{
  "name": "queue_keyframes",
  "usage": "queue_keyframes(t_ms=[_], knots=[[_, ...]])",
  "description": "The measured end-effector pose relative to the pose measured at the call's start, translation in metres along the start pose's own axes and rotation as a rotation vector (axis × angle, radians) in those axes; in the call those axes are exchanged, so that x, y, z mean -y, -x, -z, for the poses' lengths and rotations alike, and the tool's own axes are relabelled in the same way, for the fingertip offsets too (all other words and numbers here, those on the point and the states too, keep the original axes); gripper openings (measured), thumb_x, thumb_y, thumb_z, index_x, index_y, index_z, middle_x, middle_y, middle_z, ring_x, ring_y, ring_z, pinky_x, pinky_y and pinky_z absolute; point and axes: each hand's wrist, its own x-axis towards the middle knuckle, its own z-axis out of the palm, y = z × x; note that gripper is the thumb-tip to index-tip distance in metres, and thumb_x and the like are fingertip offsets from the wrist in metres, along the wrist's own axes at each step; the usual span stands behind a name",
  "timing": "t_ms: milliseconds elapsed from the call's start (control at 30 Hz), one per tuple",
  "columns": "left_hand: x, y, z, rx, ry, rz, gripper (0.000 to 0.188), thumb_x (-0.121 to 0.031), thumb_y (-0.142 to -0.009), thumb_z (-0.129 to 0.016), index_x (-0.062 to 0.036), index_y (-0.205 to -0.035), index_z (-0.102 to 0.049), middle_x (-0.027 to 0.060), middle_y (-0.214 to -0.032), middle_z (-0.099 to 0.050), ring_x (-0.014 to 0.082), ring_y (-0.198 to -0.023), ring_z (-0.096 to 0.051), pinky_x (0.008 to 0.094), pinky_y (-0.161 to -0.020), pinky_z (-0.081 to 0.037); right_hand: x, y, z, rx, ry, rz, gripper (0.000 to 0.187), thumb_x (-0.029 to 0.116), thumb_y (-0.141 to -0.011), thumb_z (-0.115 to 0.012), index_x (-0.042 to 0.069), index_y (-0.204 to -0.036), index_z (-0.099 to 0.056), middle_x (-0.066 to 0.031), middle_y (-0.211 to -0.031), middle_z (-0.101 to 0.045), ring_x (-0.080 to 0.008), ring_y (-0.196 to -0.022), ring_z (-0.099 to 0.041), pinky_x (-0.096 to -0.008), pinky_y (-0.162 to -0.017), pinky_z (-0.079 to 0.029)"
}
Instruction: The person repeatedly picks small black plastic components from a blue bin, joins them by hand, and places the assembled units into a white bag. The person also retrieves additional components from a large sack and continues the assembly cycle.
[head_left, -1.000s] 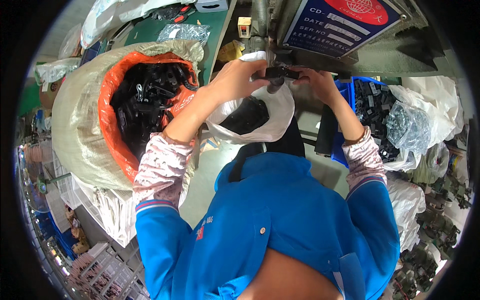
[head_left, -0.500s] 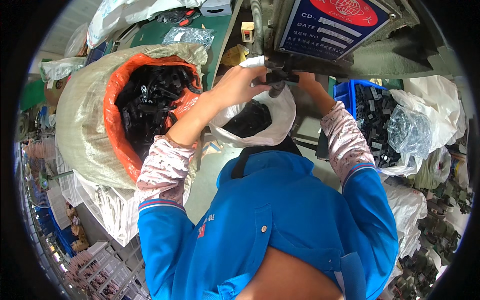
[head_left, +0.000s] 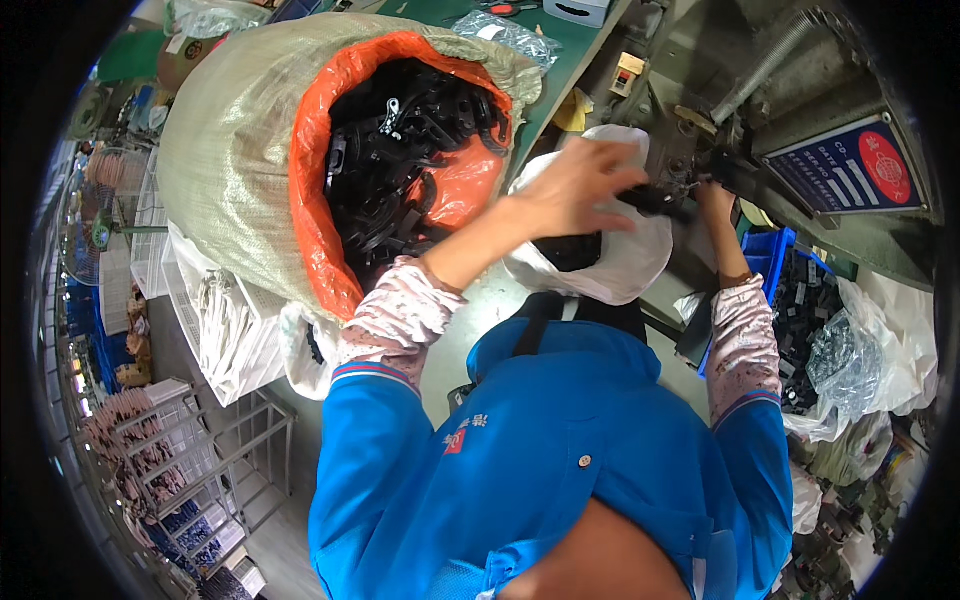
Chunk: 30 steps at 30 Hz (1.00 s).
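Observation:
My left hand (head_left: 585, 188), blurred by motion, hovers over a white bag (head_left: 640, 262) with its fingers spread. Just past its fingertips is a dark elongated piece (head_left: 655, 200), smeared; whether it touches the fingers I cannot tell. Black parts (head_left: 570, 250) lie inside the white bag. At the machine, my right hand (head_left: 714, 203) is closed against a dark fitting (head_left: 730, 172), and what it grips is hidden. Left of my left forearm, a large woven sack (head_left: 235, 150) with an orange liner (head_left: 312, 180) holds many black curved plastic parts (head_left: 390, 150).
The machine carries a blue and red plate (head_left: 845, 170) at the right. Below it stands a blue crate (head_left: 765, 262) of small black parts. A white crate (head_left: 215, 330) and a metal rack (head_left: 215, 480) are at the left. A green table (head_left: 575, 45) lies behind.
The view has swung, so the machine sits farther right. My left hand has come away from the machine fitting and its fingers have spread. My right hand stays at the machine.

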Motion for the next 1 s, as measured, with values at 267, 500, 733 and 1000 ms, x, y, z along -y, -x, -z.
queue_keyframes(t_ms=[267, 500, 733, 1000], knots=[[0.18, 0.085, 0.092, 0.283, -0.883, 0.736, 0.037, -0.024, -0.081, -0.071, -0.0043, -0.107, -0.055, 0.0171, -0.093, -0.07, 0.0353, -0.092, -0.067, 0.0494, -0.078, -0.053, 0.023, 0.02, 0.043, 0.075, -1.081, -0.291, 0.022, 0.014, -0.085, -0.071, 0.003, -0.104, -0.066, -0.006, -0.094, -0.069, -0.0183, -0.07, -0.067, -0.0302, -0.056, -0.056], [0.19, 0.111, 0.103, 0.103, -0.78, 0.682, 0.048, 0.007, -0.076, -0.056, -0.0065, -0.122, -0.062, 0.0172, -0.107, -0.066, 0.0355, -0.108, -0.059, 0.0439, -0.095, -0.048, 0.114, 0.088, 0.184, 0.273, -1.685, -0.412, 0.009, 0.007, -0.087, -0.07, 0.003, -0.095, -0.07, -0.0034, -0.087, -0.068, -0.0132, -0.073, -0.062, -0.0254, -0.063, -0.049], [0.121, 0.131, 0.099, -0.581, 0.332, 0.972, 0.032, 0.001, -0.094, -0.052, 0.0019, -0.127, -0.055, 0.0114, -0.112, -0.063, 0.0206, -0.093, -0.064, 0.0331, -0.086, -0.053, 0.135, 0.085, 0.179, 0.286, -1.682, -0.296, 0.013, 0.013, -0.089, -0.07, 0.001, -0.088, -0.068, -0.0066, -0.077, -0.065, -0.0155, -0.068, -0.059, -0.0306, -0.064, -0.046], [-0.032, 0.097, -0.047, -0.394, 1.417, 1.337, 0.033, 0.007, -0.076, -0.067, -0.0058, -0.106, -0.059, 0.0048, -0.097, -0.063, 0.0164, -0.079, -0.062, 0.0339, -0.075, -0.054, 0.141, 0.091, 0.156, 0.134, -1.61, -0.302, 0.016, 0.017, -0.089, -0.07, 0.001, -0.091, -0.07, -0.0044, -0.074, -0.065, -0.0125, -0.062, -0.06, -0.0288, -0.059, -0.049]])
